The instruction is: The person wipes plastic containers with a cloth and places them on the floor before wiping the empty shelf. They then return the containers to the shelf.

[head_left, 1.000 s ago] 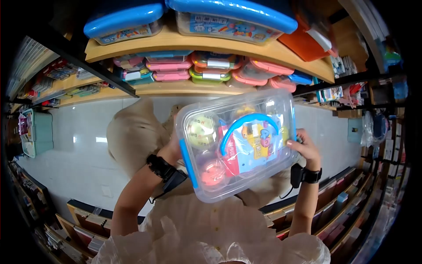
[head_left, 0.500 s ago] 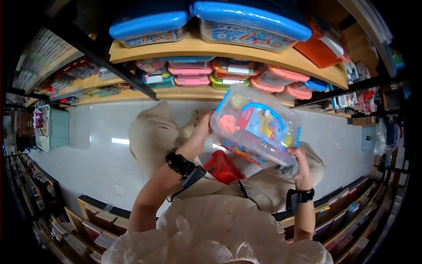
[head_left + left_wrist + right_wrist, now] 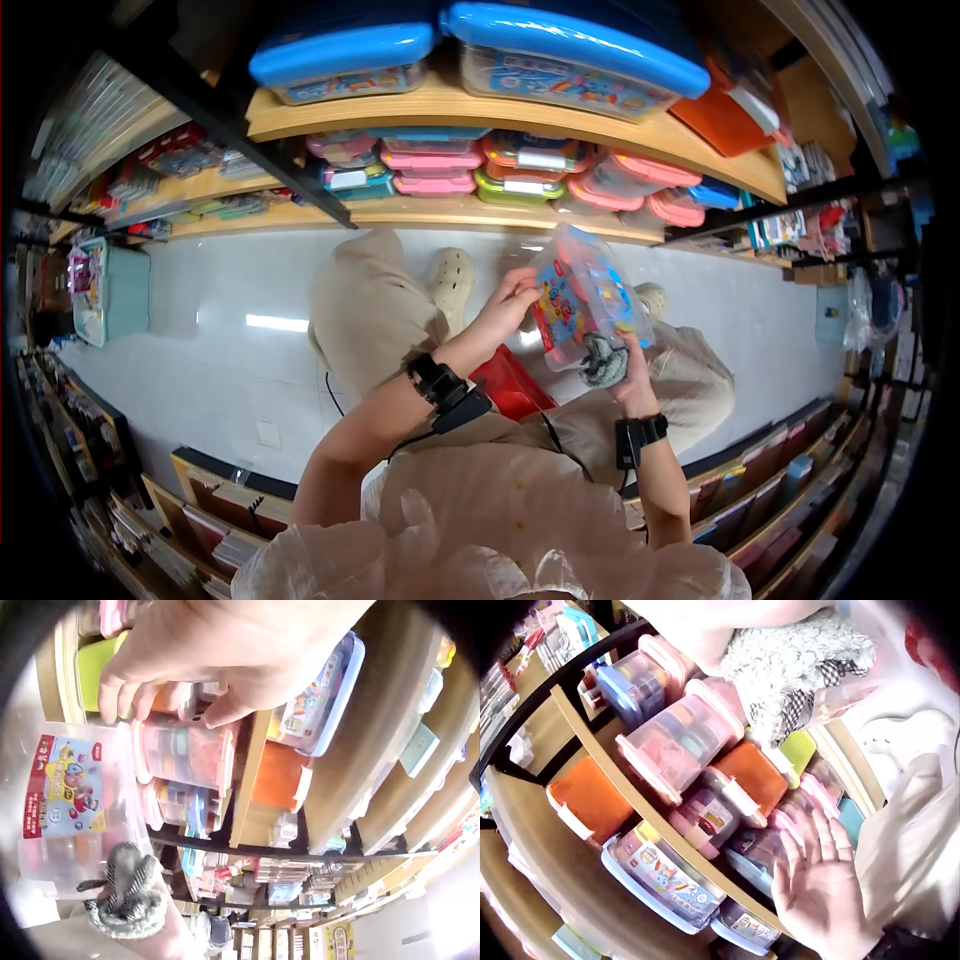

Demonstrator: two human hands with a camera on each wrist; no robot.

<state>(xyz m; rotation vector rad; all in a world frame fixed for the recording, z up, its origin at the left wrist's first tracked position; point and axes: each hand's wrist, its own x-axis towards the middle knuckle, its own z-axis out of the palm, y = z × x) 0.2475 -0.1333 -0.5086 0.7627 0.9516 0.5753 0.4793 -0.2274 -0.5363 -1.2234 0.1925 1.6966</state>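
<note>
A clear plastic box point(image 3: 610, 290) with colourful printed card and coloured tubs inside is tipped on its side between the person's knees. The right hand point(image 3: 632, 375) grips its near end, with a grey fluffy piece of fabric point(image 3: 799, 671) that has black-and-white checked parts bunched at the fingers. Beside the box's printed side, the left hand point(image 3: 512, 303) overlaps it in the head view. In the right wrist view that left hand point(image 3: 821, 889) shows its palm and spread fingers, apart from the box and holding nothing.
A wooden shelf point(image 3: 520, 108) ahead bears large blue-lidded boxes point(image 3: 575, 75); below it stand stacks of pink and green boxes point(image 3: 520, 187). The person sits over a red stool point(image 3: 510, 382). A pale green bin point(image 3: 125, 290) stands at left, and low racks run behind.
The box has moved lower and turned from lid-up onto its side. The left hand has let go of its left end, and the grey fabric at the right hand has come into fuller view.
</note>
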